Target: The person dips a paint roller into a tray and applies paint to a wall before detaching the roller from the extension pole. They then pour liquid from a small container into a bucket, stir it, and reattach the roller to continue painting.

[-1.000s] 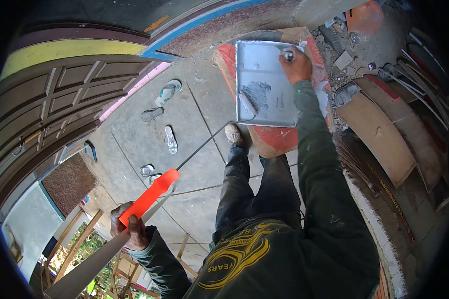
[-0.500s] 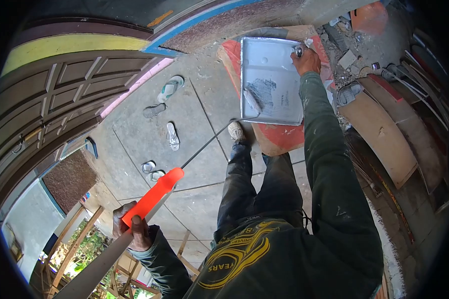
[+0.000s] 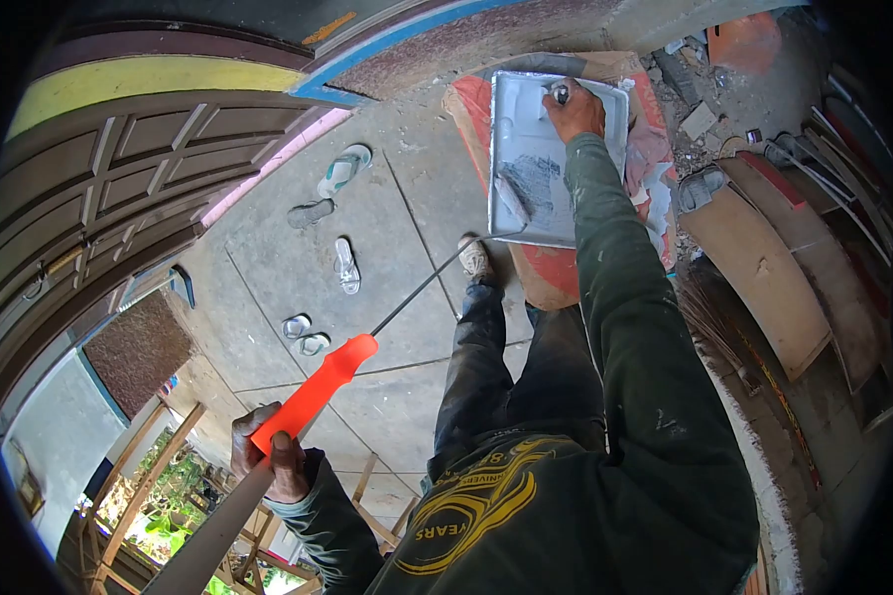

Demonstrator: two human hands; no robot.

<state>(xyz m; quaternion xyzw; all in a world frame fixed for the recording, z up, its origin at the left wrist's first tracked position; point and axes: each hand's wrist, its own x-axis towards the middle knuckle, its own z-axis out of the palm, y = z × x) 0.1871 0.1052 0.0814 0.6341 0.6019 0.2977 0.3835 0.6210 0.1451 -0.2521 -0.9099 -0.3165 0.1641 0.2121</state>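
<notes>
My left hand (image 3: pixel 278 458) is closed around the orange handle of a paint roller (image 3: pixel 318 392), low on the left. Its thin metal rod runs up to the roller cover (image 3: pixel 512 201), which rests in the lower left of a paint tray (image 3: pixel 559 234). Pale grey paint coats the tray, with a darker streaked patch beside the roller. Over the tray's upper end, my right hand (image 3: pixel 577 114) is closed on what looks like a paintbrush (image 3: pixel 561 94), held upright with its handle end toward me. Its bristles are mostly hidden.
The tray lies on a red and brown paper sack (image 3: pixel 551 283). Several sandals (image 3: pixel 345 266) are scattered across the concrete floor (image 3: pixel 397 342). Rubble and curved boards (image 3: pixel 754 268) line the right side. A panelled door (image 3: pixel 149 164) stands at left.
My right hand has moved left from the tray's right rim to over its upper middle, with the brush. The left hand and roller have barely shifted.
</notes>
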